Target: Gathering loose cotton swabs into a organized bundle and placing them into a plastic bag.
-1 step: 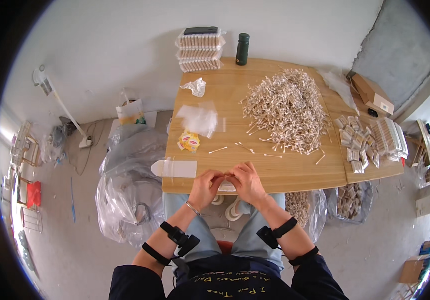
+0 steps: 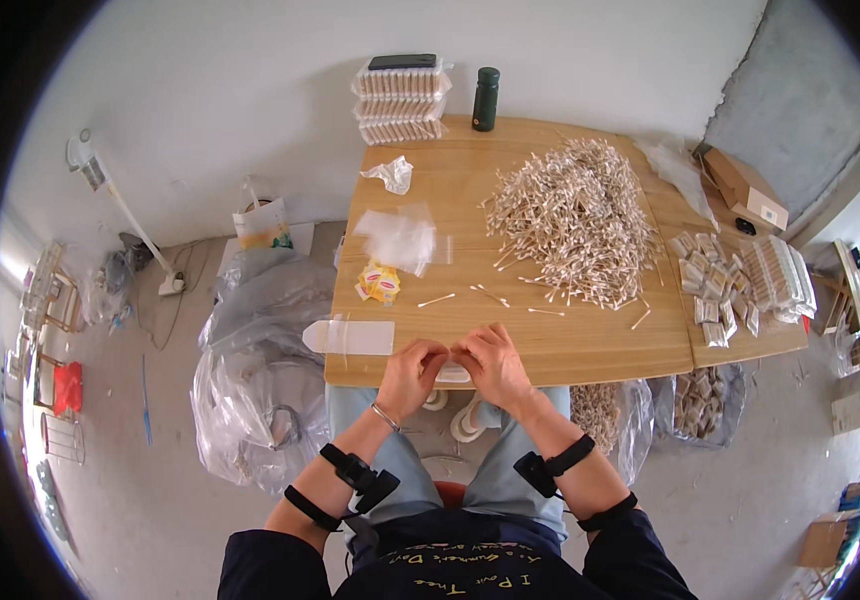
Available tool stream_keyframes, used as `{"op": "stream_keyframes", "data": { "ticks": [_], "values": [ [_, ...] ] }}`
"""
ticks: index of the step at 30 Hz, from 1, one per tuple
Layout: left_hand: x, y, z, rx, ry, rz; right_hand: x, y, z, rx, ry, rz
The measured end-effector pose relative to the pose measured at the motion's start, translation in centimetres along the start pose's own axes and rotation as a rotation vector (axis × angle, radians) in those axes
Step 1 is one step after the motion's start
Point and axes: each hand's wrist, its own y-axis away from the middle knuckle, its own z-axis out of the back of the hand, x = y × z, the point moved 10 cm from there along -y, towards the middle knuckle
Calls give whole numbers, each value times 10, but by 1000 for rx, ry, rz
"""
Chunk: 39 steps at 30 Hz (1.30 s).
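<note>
At the table's front edge my left hand (image 2: pixel 413 378) and my right hand (image 2: pixel 491 366) meet, their thumbs and fingertips pinched together. Between them is a small whitish plastic bag (image 2: pixel 453 373), its top edge mostly hidden by my fingers; I cannot make out its contents. To the left of my left hand lies a white card with a pointed end (image 2: pixel 360 338). Several loose cotton swabs (image 2: pixel 437 299) lie just beyond my hands. Further back, a big heap of cotton swabs (image 2: pixel 580 220) covers the table's right half.
Clear bags (image 2: pixel 398 240) and yellow labels (image 2: pixel 379 283) lie at the left, near crumpled white plastic (image 2: pixel 391 175). Stacked swab packs (image 2: pixel 398 105) and a green bottle (image 2: pixel 485 100) stand at the back. Small packs (image 2: pixel 715 275) lie right. Large plastic bags (image 2: pixel 260 370) sit on the floor.
</note>
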Motion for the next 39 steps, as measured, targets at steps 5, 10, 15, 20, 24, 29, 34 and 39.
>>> {"op": "stream_keyframes", "data": {
  "ticks": [5, 10, 15, 20, 24, 29, 34, 39],
  "values": [
    [-4, 9, -7, 36, -26, 49, 11, 2, 0, 62, 75, 66],
    [6, 15, -4, 4, 39, 25, -11, 12, -1, 94, -77, -110],
    [14, 15, -12, 62, 111, 109, -21, 11, 2, 120, -173, -161],
    [28, 9, -18, 71, 201, 188, -19, 5, -1, 104, -175, -132],
    [32, 8, -28, 60, 242, 171, -32, 7, -4, 40, -162, -129],
    [54, 15, -36, 63, 246, 286, -56, 18, -25, 92, -178, -178],
    [71, 10, -37, 82, 126, 422, -80, 18, -37, 111, -261, -422],
    [90, 7, -47, 49, 299, 474, -93, 14, -44, 135, -331, -492]
  ]
}}
